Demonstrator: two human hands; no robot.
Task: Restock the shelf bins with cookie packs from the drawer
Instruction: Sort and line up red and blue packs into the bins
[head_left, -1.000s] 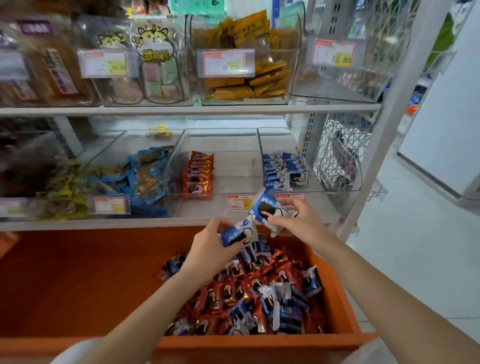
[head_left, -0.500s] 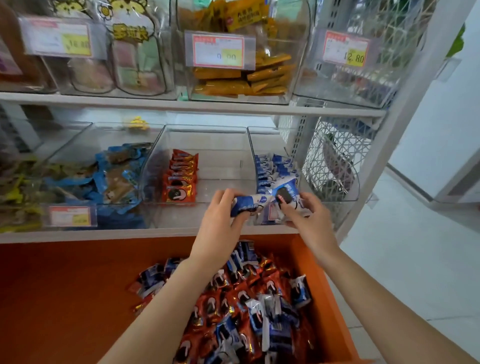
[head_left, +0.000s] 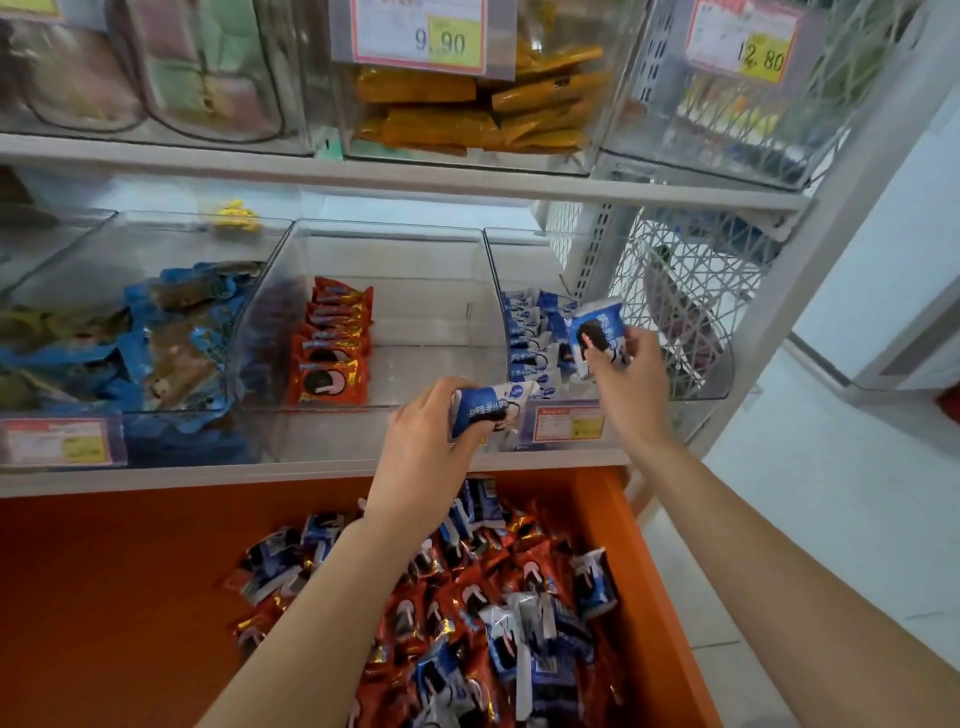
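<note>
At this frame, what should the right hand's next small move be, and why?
Probably the right hand should lower its blue pack into the right-hand bin and let go. It holds the pack upright over that bin, beside the row of matching packs. The left hand holds a second blue pack in front of the bins.

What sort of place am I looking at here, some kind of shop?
Most likely a snack shop or convenience store aisle. Printed price tags hang on clear bins of wrapped snacks along white shelves, and an orange drawer below holds loose cookie packs for restocking.
</note>
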